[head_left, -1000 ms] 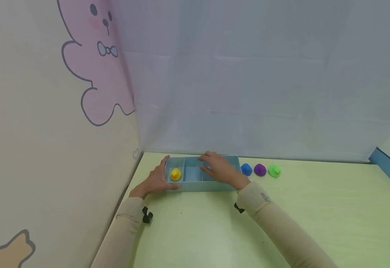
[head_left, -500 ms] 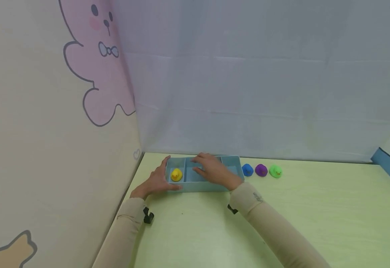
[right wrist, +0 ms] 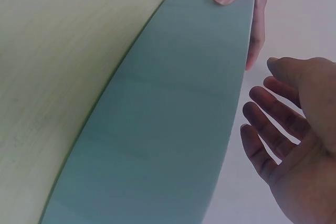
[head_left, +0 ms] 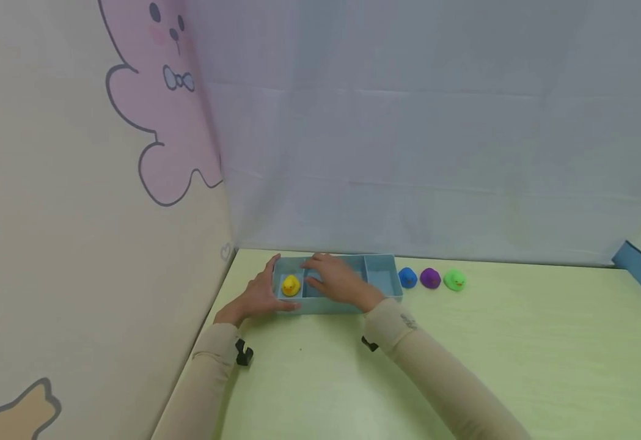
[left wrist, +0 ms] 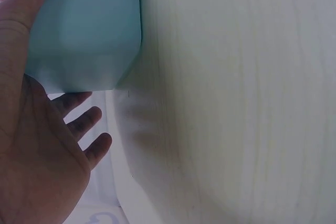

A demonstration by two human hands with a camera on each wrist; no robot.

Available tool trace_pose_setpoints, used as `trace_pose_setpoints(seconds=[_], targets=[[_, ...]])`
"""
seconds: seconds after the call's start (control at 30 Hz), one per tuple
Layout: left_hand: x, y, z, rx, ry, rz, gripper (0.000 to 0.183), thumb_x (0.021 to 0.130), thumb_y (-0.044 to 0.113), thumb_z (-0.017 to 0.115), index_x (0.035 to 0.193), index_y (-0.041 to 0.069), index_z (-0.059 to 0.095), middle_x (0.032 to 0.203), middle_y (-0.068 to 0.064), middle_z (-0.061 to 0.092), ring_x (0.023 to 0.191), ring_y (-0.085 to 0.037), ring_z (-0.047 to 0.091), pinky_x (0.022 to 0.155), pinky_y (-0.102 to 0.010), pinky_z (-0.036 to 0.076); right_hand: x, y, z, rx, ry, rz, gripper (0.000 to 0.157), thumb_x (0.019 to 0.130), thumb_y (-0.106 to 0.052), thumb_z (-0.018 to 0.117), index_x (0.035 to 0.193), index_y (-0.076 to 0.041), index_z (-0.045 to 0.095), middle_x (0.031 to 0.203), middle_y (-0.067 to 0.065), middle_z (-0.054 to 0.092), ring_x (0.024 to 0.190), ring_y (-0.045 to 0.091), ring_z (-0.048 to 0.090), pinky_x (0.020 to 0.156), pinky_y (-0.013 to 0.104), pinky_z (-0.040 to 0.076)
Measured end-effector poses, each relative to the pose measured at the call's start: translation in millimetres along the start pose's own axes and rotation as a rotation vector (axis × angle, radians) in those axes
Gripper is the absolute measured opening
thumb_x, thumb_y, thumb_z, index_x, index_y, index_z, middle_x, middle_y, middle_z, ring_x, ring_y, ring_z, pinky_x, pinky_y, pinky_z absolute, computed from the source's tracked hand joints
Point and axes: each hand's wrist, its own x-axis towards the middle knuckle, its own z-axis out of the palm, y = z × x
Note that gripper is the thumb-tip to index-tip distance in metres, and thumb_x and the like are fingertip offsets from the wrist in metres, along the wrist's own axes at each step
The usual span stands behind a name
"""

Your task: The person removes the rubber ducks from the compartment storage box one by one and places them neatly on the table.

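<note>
A long light-blue divided box [head_left: 384, 278] stands at the back of the table, with a yellow rubber duck [head_left: 290, 286] in its left-end compartment. My left hand [head_left: 256, 294] grips that end; its thumb lies on the front wall, as the right wrist view also shows, and its fingers reach round the end. Over the compartments right of the duck is my right hand [head_left: 335, 280], fingers loosely bent and spread, holding nothing. In the right wrist view this hand [right wrist: 299, 140] appears above the box rim, palm bare. Part of the box's middle is hidden beneath it.
A blue duck [head_left: 407, 278], a purple duck [head_left: 430, 278] and a green duck [head_left: 454, 280] stand in a row right of the box. Behind the table [head_left: 518, 354] hangs a pale curtain [head_left: 435, 134]; a wall [head_left: 78, 244] with cartoon drawings borders its left side.
My right hand has moved left along the box, from its right part toward the duck's compartment, uncovering the right-end compartment. The left hand keeps its hold; the ducks stay where they were.
</note>
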Motion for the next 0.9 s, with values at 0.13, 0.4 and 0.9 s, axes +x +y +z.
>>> trace_pose_setpoints(seconds=[0.13, 0.4, 0.9], targets=[[-1.5, -0.4, -1.1, -0.004, -0.002, -0.005, 0.133, 0.070, 0.063, 0.086, 0.165, 0.024, 0.001, 0.165, -0.019, 0.032, 0.144, -0.044, 0.043, 0.119, -0.073, 0.022, 5.6, -2.2, 4.8, 0.029, -0.003, -0.008, 0.039, 0.103, -0.020, 0.062, 0.140, -0.006, 0.060, 0.135, 0.011, 0.064, 0.120, 0.028, 0.064, 0.109, 0.045, 0.051], [-0.2, -0.2, -0.4, -0.007, -0.002, 0.005, 0.132, 0.071, 0.061, 0.086, 0.165, 0.019, 0.003, 0.166, -0.019, 0.030, 0.143, -0.045, 0.043, 0.118, -0.074, 0.023, 14.7, -9.3, 9.1, 0.067, -0.012, -0.017, 0.038, 0.104, -0.020, 0.060, 0.139, -0.005, 0.060, 0.136, 0.012, 0.064, 0.122, 0.030, 0.063, 0.108, 0.046, 0.052], [0.8, -0.9, 0.2, -0.015, -0.009, -0.009, 0.133, 0.070, 0.062, 0.086, 0.165, 0.024, 0.001, 0.167, -0.017, 0.029, 0.145, -0.044, 0.040, 0.118, -0.074, 0.023, 32.1, -7.5, 23.8, -0.031, 0.001, 0.019, 0.031, 0.101, -0.019, 0.064, 0.130, -0.007, 0.068, 0.130, 0.008, 0.071, 0.119, 0.028, 0.067, 0.109, 0.046, 0.050]])
